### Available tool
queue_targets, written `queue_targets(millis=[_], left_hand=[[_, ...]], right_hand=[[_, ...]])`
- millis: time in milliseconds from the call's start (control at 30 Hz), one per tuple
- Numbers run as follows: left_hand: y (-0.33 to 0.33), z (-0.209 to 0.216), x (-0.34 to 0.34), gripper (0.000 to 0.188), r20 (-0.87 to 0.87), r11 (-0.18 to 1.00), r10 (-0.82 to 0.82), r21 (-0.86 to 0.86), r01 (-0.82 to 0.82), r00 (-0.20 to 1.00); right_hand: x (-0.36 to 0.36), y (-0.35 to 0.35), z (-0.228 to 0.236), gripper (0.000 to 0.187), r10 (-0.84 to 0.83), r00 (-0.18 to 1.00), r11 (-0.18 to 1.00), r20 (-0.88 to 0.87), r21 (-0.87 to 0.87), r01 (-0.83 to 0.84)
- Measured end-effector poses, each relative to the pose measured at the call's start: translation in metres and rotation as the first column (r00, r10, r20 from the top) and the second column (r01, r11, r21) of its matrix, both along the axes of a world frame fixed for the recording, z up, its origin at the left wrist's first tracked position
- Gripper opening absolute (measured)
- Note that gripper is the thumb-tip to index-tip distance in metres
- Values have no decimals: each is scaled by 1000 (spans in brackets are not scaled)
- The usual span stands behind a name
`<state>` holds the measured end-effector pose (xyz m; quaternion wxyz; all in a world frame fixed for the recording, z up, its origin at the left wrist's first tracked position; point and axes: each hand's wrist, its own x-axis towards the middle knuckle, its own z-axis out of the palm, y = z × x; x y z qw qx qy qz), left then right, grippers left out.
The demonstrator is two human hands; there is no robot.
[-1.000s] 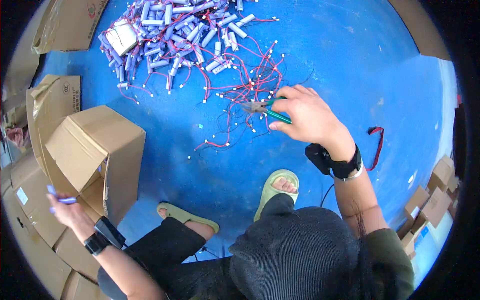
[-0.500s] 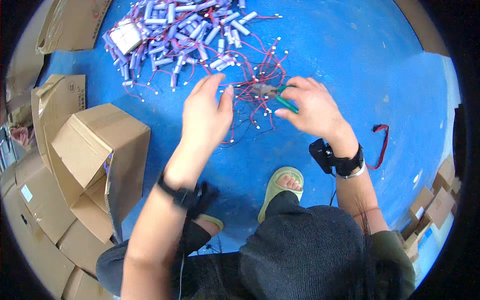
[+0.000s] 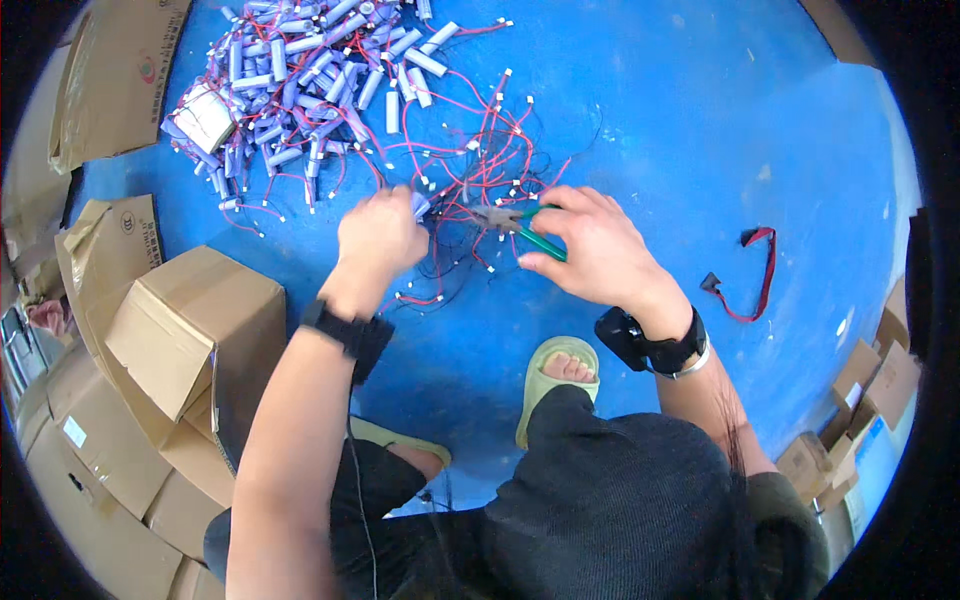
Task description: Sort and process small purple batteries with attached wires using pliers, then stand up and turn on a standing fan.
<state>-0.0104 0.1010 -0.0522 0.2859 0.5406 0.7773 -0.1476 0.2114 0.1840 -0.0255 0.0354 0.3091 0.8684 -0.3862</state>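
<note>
My right hand (image 3: 595, 240) grips green-handled pliers (image 3: 541, 243), whose grey jaws point left over a tangle of red and black wires (image 3: 490, 180) with small white connectors. The jaws look parted. My left hand (image 3: 380, 237) is closed at the left side of the tangle, around a purple cylindrical battery (image 3: 420, 206), of which one end shows beside the fingers. Beyond both hands lies a large heap of purple batteries (image 3: 300, 85) with red leads.
A white block (image 3: 204, 119) rests on the heap's left side. An open cardboard box (image 3: 215, 300) stands at my left among more cartons. To the right, a red-and-black strap (image 3: 765, 285) lies on the blue floor (image 3: 680, 150). My sandalled foot (image 3: 567, 368) is below.
My left hand has closed from an open, spread pose and now holds a battery. The pliers remain in my right hand. The whole view has shifted slightly.
</note>
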Motion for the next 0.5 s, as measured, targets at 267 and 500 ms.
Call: queue_targets(millis=[267, 500], left_hand=[[-66, 18, 5, 20, 760, 736, 472, -61, -674, 447], [-74, 24, 10, 23, 835, 720, 360, 34, -693, 416]], right_hand=[[-26, -18, -7, 28, 33, 982, 986, -185, -158, -63], [-28, -18, -7, 30, -19, 982, 919, -190, -389, -57]])
